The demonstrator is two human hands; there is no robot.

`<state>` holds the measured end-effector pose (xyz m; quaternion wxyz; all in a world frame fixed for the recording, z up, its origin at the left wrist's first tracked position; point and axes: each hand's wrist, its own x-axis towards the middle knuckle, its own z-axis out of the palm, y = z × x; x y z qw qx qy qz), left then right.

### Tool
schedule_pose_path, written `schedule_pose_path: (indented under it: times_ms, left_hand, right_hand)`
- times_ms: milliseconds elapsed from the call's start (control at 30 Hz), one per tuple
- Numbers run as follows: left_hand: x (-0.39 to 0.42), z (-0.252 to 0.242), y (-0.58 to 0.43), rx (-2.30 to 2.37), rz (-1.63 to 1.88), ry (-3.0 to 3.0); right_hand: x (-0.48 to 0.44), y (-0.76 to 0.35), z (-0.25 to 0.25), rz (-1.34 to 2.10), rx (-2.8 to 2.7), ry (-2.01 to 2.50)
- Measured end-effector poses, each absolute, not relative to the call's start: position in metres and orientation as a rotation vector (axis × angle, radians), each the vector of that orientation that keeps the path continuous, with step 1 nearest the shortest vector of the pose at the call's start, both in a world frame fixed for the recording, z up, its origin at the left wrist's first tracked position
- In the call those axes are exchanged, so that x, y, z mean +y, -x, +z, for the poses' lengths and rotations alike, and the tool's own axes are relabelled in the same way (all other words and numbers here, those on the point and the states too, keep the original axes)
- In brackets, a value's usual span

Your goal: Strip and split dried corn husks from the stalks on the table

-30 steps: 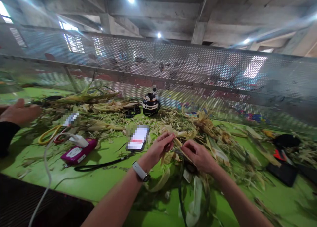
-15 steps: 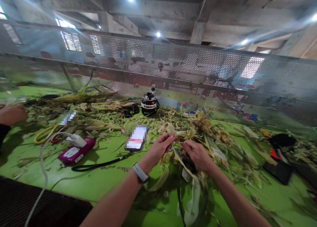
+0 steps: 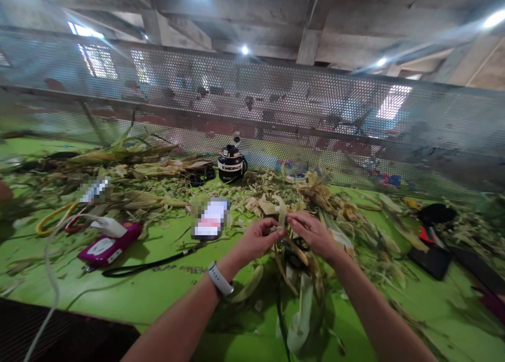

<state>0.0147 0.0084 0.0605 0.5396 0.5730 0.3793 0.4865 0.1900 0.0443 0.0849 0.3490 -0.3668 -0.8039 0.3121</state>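
Head view, the only one we have. We place the pale husk strip (image 3: 281, 212) between the two hands: right of the left hand (image 3: 259, 240), left of the right hand (image 3: 313, 234). Its long axis runs close to upright in the frame, the top bending over to the left. Nearer hand: the left, whose thumb and fingers come together at the strip's lower part.

Hand states: left curled into a pinch, which we judge to be on the strip. Right half curled, fingertips at the strip's right side; whether they grip it or only touch it, we cannot tell. Beneath the hands, more husk pieces hang or lie towards us, the largest a broad pale husk (image 3: 302, 314); a dark object (image 3: 295, 255) among them we cannot identify.

Counts: two hands of the wearer, one strip between them, one watch (image 3: 220, 279) on the left wrist. On the green table (image 3: 173, 304): one lit phone (image 3: 213, 216) left of the hands, one black strap (image 3: 153, 266) running towards it, one purple power strip (image 3: 112, 243) with one white plug (image 3: 109, 226), one black bottle (image 3: 231, 166) beyond. Loose husk scraps (image 3: 252, 185) overlap too much for us to count.
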Motion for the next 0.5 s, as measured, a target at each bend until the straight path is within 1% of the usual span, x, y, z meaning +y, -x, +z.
schedule_pose_path:
  times_ms: [100,233,367,500]
  left_hand:
    - [0.005,0.058,-0.019,0.842,1.067,-1.448]
    - [0.002,0.054,-0.022,0.842,0.928,-1.503]
    - [-0.001,0.059,-0.020,0.792,0.947,-1.393]
    - [0.001,0.067,-0.012,0.804,1.052,-1.219]
  right_hand:
    - [0.039,-0.179,0.077,0.951,-1.911,0.961]
    - [0.035,-0.168,0.070,0.966,-1.741,0.973]
    - [0.037,-0.170,0.073,1.104,-1.626,0.981]
    - [0.038,-0.177,0.082,1.163,-1.519,0.962]
